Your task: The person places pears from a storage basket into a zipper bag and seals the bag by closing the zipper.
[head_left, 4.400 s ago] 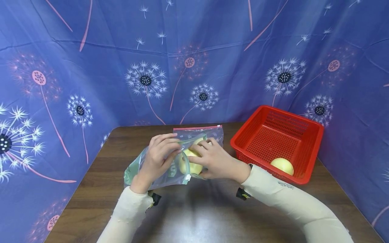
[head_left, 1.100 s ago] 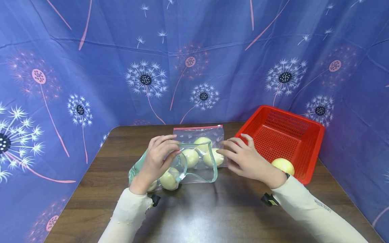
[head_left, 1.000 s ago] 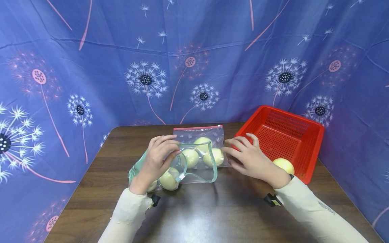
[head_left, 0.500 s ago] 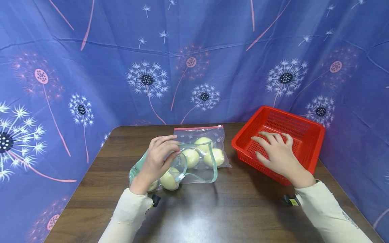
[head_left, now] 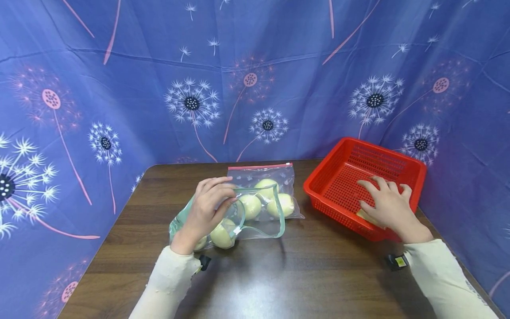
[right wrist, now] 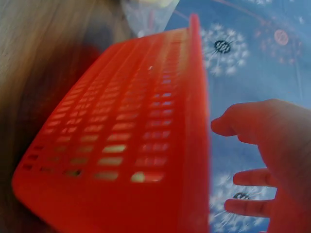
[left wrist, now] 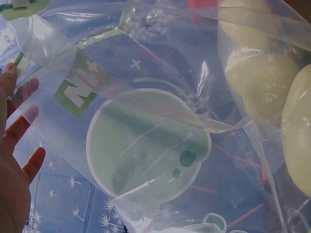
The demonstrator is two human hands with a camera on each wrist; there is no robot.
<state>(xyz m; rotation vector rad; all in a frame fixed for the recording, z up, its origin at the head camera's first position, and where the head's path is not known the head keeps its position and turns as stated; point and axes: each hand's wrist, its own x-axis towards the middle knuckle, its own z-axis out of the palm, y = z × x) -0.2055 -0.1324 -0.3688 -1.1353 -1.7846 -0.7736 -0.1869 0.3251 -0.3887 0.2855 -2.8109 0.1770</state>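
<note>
My left hand [head_left: 209,206] pinches the edge of a clear zip bag [head_left: 181,218] with green trim, as the left wrist view also shows. The bag's mouth gapes to the right. Inside its lower left part sits a round pale-yellow fruit [head_left: 222,235], partly behind the hand. Several similar fruits [head_left: 250,207] lie at a second clear bag [head_left: 260,172] with a red zip; overlapping film hides which bag holds each. My right hand [head_left: 388,204] reaches over the red basket [head_left: 314,188], fingers spread, above another pale-yellow fruit [head_left: 367,217] that it mostly covers.
A dark wooden table [head_left: 255,274] carries everything. Blue dandelion-print cloth [head_left: 299,88] hangs behind and at both sides. The basket's perforated wall [right wrist: 112,131] and raised rim stand close to my right hand.
Earlier my right hand was at a fruit by the bag's mouth. It has since let go and moved right, over the basket. My left hand stays at the bag, whose mouth now lies wider.
</note>
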